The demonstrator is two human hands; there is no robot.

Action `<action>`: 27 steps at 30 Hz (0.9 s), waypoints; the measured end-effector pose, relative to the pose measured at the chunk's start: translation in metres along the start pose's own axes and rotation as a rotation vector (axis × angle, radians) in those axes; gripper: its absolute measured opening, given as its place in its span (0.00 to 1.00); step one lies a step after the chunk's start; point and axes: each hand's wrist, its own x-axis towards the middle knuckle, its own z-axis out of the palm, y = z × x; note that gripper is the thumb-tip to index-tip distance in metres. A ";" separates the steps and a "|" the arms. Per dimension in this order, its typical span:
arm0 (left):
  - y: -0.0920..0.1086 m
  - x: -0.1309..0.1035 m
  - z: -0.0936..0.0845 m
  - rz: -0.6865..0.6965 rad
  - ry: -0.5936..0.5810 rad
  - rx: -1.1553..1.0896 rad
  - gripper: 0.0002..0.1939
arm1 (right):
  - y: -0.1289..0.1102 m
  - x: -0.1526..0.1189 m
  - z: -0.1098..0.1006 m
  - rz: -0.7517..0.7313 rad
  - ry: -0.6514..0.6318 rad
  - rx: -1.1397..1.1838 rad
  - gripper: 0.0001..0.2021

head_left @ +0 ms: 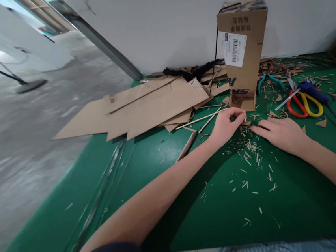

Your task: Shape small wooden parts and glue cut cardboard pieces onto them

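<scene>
My left hand (229, 125) is closed in a pinch on a short, pale wooden stick (244, 115), held upright over a small cardboard scrap (246, 123). Just right of that scrap, my right hand (283, 134) rests low over the table with its fingers stretched forward and nothing visible in them. Right behind both hands stands a tall cardboard box (246, 55) with a white label and an open lower front. Two thin wooden sticks (201, 119) lie left of my left hand. Wood shavings (251, 146) are scattered in front of the hands.
Flat cardboard sheets (154, 107) cover the table's back left. To the right lie scissors (305, 105) with red and yellow handles, a blue glue gun (311, 91) with its cord, and teal pliers (270, 80). A wall runs behind the green table (178, 208).
</scene>
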 end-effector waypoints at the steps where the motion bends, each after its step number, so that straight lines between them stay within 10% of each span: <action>1: 0.000 0.000 0.000 0.000 -0.003 0.000 0.08 | 0.000 -0.001 0.001 0.005 0.004 -0.013 0.22; 27: 0.002 -0.001 -0.001 0.003 -0.009 0.007 0.05 | -0.007 -0.003 -0.002 0.000 -0.183 0.006 0.24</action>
